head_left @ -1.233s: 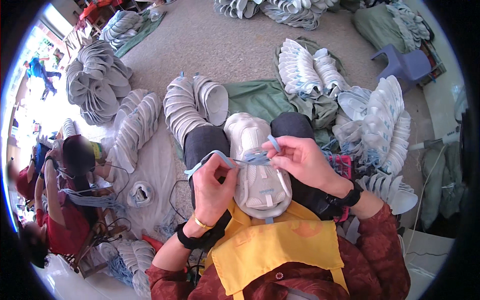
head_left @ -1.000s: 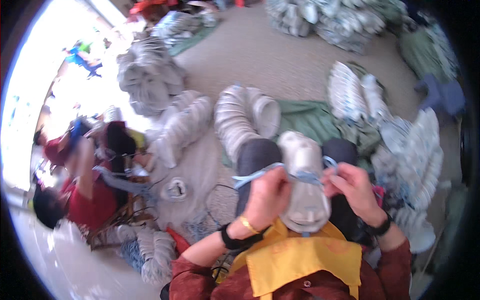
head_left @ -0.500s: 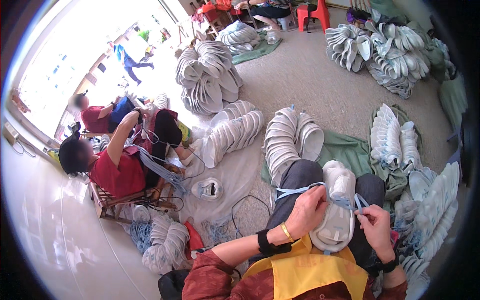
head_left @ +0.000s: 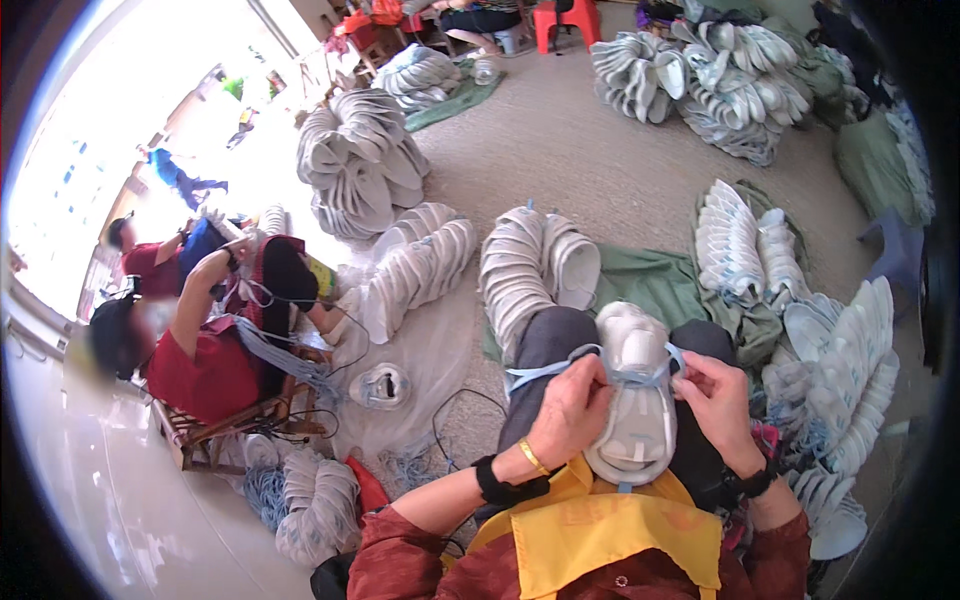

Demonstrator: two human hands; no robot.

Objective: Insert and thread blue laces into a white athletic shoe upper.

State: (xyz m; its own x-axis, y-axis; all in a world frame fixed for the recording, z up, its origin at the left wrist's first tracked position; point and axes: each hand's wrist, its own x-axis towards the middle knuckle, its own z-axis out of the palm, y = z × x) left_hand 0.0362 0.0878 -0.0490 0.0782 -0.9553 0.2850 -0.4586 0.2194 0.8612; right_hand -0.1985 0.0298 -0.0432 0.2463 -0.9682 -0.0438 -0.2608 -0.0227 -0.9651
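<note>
Right hand [head_left: 716,400] is now found further forward and closer in, at the right side of the white shoe [head_left: 632,405] and level with the lacing; in the preceding frame it is seen lower and clear of that side. Other apparent shifts are attributed to a turn of the head. Less of the light-blue lace [head_left: 640,378] is shown standing free at that hand, and its run over the shoe is judged to be straighter; better control of the lace from both sides is inferred. No finished bow is made out.

The shoe is carried on the lap [head_left: 552,340], with its toe set between the knees at the far edge and its heel turned to the yellow apron [head_left: 620,545] at the near edge. The hands are held apart, one on each side of the shoe. The lace is gripped by the fingertips of the left hand [head_left: 573,415], and a loose end is extended over the left thigh; contact there cannot be told. A short length is pinched between right thumb and finger.

On the floor, stacked shoe uppers [head_left: 513,275] are arranged beyond the left knee, beside a green cloth [head_left: 645,285].
</note>
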